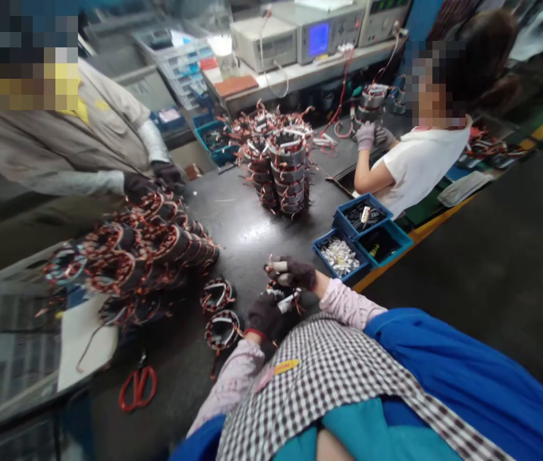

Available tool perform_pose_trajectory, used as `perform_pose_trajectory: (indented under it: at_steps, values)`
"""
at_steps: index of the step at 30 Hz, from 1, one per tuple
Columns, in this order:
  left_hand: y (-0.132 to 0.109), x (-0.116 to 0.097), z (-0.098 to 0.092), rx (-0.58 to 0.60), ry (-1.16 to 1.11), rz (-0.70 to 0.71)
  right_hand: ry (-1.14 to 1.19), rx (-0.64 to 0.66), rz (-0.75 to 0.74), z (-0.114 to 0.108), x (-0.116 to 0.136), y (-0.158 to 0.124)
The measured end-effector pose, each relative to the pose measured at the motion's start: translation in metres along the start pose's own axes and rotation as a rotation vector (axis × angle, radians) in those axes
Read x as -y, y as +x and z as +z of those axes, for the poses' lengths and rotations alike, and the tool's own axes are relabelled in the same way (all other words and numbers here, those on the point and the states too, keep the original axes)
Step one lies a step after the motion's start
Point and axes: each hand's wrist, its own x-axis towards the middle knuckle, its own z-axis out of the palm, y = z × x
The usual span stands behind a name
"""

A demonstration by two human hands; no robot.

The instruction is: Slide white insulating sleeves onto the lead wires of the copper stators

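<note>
A dark glove with pale, bare-looking fingertips covers my left hand (264,315), close to my checked apron. Its fingers are closed on a copper-wound motor stator (276,291), which is mostly hidden by both hands. My right hand (295,272), gloved the same way, is just above and beyond the stator. Its fingers are bent and pressed together; whatever may be between them is too small to make out. Left of my hands, two single stators stand on the dark table, a farther one (217,295) and a nearer one (223,330).
Stacked stators (156,250) fill the left side, with another stack (291,173) farther back. Red-handled scissors (137,387) lie front left. Blue bins (341,256) with small white parts and black pieces stand right. One co-worker (108,141) handles the left stack; another (415,160) sits back right.
</note>
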Motion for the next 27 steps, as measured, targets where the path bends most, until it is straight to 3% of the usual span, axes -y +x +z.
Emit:
perform_pose_trajectory:
  at_steps: [4, 7, 13, 17, 19, 21, 24, 27]
  values:
    - [-0.007, 0.010, 0.001, 0.012, -0.028, 0.003, -0.164, -0.062, 0.089, 0.006, -0.008, -0.014]
    - [-0.017, 0.013, 0.002, 0.012, -0.070, 0.055, -0.335, -0.088, 0.128, -0.003, -0.026, -0.029]
    - [-0.014, 0.002, 0.009, 0.009, -0.269, -0.062, -0.558, -0.076, 0.092, -0.011, -0.050, -0.031]
    - [-0.016, 0.001, 0.020, 0.051, -0.753, -0.083, -0.569, -0.161, 0.130, -0.002, -0.061, -0.031]
    - [-0.021, 0.008, 0.023, 0.051, -1.065, -0.101, -0.519, -0.204, 0.132, 0.001, -0.065, -0.033]
    - [-0.027, 0.020, 0.022, 0.003, -1.216, -0.130, -0.449, -0.210, 0.114, 0.000, -0.067, -0.034]
    - [-0.029, 0.034, 0.019, -0.087, -1.362, -0.175, -0.327, -0.143, 0.091, -0.009, -0.061, -0.037]
    - [-0.024, 0.029, 0.021, -0.021, -1.591, -0.165, -0.190, 0.003, 0.018, -0.019, -0.049, -0.045]
